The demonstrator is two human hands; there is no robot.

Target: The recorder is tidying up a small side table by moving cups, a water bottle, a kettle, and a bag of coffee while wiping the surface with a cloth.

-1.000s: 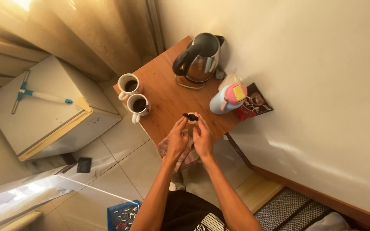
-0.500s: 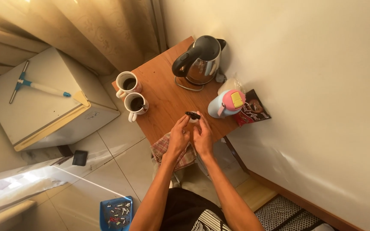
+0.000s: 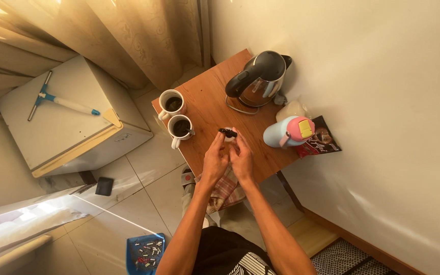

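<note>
Both bare forearms stretched forward, side by side, wrists nearly touching. Left hand [image 3: 215, 159] and right hand [image 3: 241, 159] raised together, palms turned inward, fingers [image 3: 222, 138] curled and pinched at the tips around something small and dark.

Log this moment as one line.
left hand: gripping small container | right hand: on same container | black lid: at fingertips | nearby: two mugs, kettle | surface: wooden table
</note>
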